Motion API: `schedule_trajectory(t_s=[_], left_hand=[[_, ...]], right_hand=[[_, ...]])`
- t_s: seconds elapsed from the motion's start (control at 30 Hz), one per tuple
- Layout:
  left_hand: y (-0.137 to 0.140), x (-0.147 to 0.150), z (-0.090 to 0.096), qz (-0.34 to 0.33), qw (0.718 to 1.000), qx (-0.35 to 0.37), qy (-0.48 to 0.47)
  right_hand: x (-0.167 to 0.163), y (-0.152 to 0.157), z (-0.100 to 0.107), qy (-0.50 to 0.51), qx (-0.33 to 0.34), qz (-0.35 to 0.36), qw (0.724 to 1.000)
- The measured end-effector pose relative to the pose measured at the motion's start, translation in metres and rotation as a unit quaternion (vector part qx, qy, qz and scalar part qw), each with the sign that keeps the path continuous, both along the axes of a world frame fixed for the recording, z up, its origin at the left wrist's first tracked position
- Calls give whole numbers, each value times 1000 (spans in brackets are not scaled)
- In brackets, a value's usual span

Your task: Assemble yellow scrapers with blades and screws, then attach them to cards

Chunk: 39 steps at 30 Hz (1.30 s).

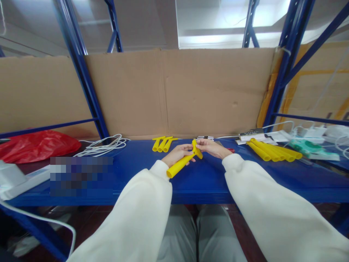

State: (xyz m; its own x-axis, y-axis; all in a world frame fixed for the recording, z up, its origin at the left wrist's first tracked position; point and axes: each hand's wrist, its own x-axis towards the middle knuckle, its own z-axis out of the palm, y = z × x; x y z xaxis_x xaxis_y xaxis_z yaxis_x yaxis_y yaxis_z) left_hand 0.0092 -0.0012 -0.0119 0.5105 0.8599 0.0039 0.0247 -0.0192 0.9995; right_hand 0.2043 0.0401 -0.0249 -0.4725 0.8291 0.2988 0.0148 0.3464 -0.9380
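Observation:
A yellow plastic tool with a hollow tube handle (178, 167) and a crosswise head is held above the blue tabletop. The fingers of my left hand (177, 154) are closed round its handle near the head, and the tube's open end points toward me. My right hand (208, 147) pinches the yellow head (196, 150) from the other side. Beyond my left hand, three similar yellow tools with T-shaped ends (164, 144) lie side by side. To my right lies a row of several yellow tubes (272, 150); their far ends are hard to make out.
The blue shelf surface (136, 178) ends in a front edge above my lap. Cardboard (185, 94) stands along its back. At left are a red plastic bag (40, 145), coiled white cable (106, 147) and a power strip (27, 182). A green-and-white packet (313, 148) lies at right.

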Motion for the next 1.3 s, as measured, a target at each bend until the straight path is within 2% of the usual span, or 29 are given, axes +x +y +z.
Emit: schedule_trajectory(t_s=[0.43, 1.03, 1.3], left_hand=[[-4, 3, -2, 27, 999, 7, -18], [-16, 4, 9, 51, 997, 3, 51], [-20, 5, 12, 58, 996, 8, 67]], right_hand=[[-1, 7, -3, -27, 72, -9, 997], [9, 5, 2, -33, 30, 5, 999], [4, 3, 0, -22, 63, -14, 998]])
